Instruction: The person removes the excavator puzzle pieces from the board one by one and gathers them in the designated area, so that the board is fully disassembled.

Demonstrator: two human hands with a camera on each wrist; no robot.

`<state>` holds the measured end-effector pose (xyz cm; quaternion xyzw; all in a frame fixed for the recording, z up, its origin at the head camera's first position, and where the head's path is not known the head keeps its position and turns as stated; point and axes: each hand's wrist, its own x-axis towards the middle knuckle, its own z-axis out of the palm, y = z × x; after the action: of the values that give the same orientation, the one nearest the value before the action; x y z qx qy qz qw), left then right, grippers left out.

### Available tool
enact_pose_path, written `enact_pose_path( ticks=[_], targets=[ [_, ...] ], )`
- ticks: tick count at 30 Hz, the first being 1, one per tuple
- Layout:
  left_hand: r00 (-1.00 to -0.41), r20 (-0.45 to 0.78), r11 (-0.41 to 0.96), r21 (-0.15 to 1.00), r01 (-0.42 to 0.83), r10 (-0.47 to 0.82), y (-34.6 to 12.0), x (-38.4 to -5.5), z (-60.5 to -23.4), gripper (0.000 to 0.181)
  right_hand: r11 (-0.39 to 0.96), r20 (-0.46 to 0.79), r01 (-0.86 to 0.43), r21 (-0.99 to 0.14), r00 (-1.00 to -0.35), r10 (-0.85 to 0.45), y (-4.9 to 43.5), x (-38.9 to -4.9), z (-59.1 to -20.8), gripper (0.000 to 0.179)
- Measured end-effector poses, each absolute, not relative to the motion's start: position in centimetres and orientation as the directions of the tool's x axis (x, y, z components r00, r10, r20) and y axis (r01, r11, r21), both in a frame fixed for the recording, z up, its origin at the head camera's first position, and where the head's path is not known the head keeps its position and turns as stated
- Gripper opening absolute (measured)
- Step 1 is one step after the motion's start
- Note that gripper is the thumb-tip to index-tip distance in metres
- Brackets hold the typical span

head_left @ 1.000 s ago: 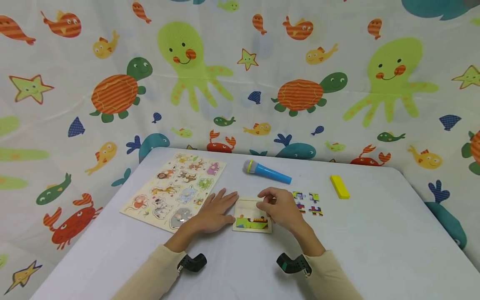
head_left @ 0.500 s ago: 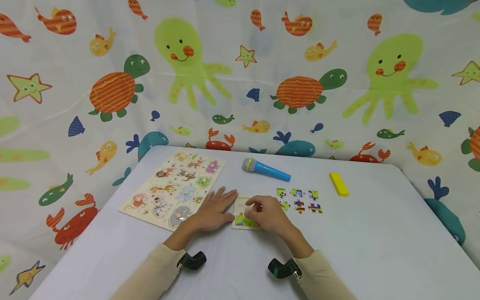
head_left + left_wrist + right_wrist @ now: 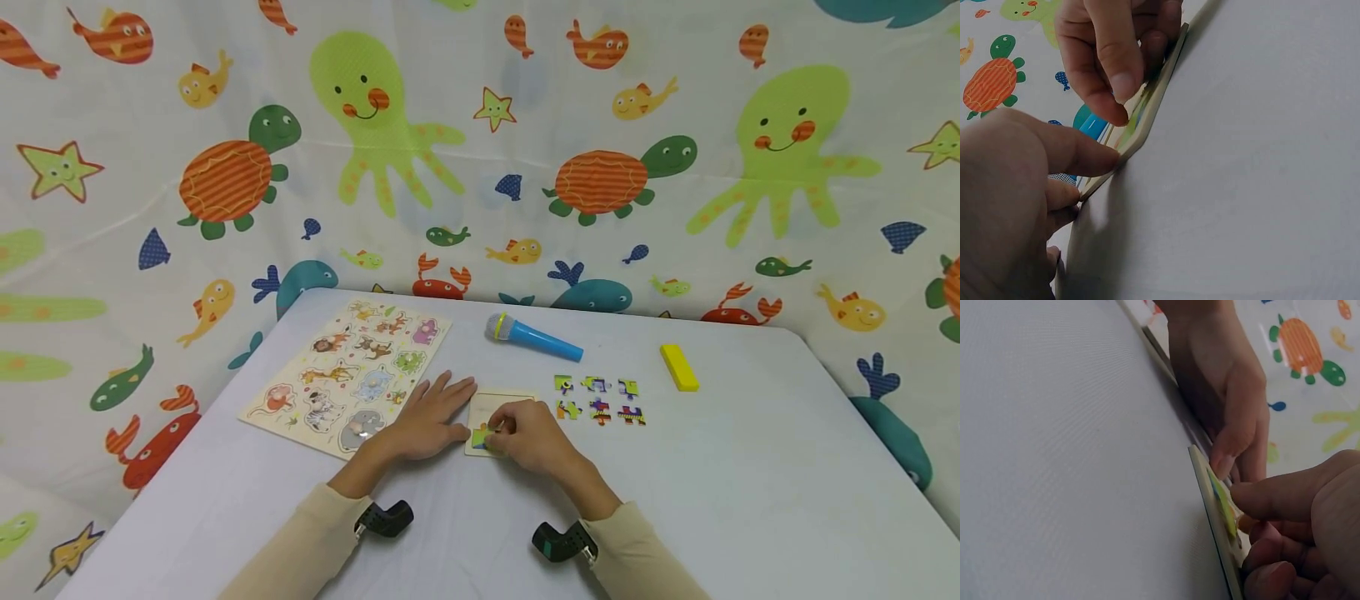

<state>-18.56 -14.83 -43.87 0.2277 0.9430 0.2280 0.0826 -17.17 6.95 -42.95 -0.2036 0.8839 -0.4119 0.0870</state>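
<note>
The right hand (image 3: pixel 528 433) is over the tray (image 3: pixel 483 408), its fingers bent and the thumb and forefinger close to a green piece (image 3: pixel 478 437) in the tray's lower left. I cannot tell whether they grasp a piece or only touch one; the fingers themselves hide much of that spot. The left hand (image 3: pixel 423 427) grasps nothing: its fingers are straight and spread, with the forefinger and thumb touching the tray's left edge. The tray lies flat on the desk (image 3: pixel 750 467) between the two hands, the upper left of its recess showing bare wood.

Just right of the tray, six loose pieces (image 3: pixel 600 412) lie apart from each other in two rows of three. Left of the tray is the animal board (image 3: pixel 349 396), set at a slant; the left hand and wrist hide its near right corner. Beyond the tray lies a blue microphone (image 3: pixel 534 337), its grey head to the left. A yellow block (image 3: pixel 678 367) lies to the right, past the loose pieces. Beige sleeves (image 3: pixel 296 546) reach to the wrists, each with a black camera (image 3: pixel 386 519). Behind the desk hangs a white cloth (image 3: pixel 450 75) printed with sea animals.
</note>
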Motion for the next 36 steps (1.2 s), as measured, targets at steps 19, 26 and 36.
enact_pose_path(
  ticks=[19, 26, 36],
  targets=[
    [-0.885, -0.044, 0.796, 0.459, 0.394, 0.463, -14.8, -18.5, -43.9, 0.073, 0.668, 0.031, -0.286, -0.687, -0.93, -0.367, 5.9, -16.2, -43.2, 0.02],
    [-0.884, -0.045, 0.794, 0.462, 0.395, 0.466, -14.8, -18.4, -43.9, 0.073, 0.633, 0.052, -0.29, -0.718, -0.929, -0.366, 6.2, -16.3, -43.5, 0.021],
    [-0.886, -0.044, 0.788, 0.48, 0.386, 0.461, -14.8, -18.4, -43.7, 0.074, 0.584, 0.066, -0.285, -0.76, -0.928, -0.368, 6.5, -16.3, -43.7, 0.021]
  ],
)
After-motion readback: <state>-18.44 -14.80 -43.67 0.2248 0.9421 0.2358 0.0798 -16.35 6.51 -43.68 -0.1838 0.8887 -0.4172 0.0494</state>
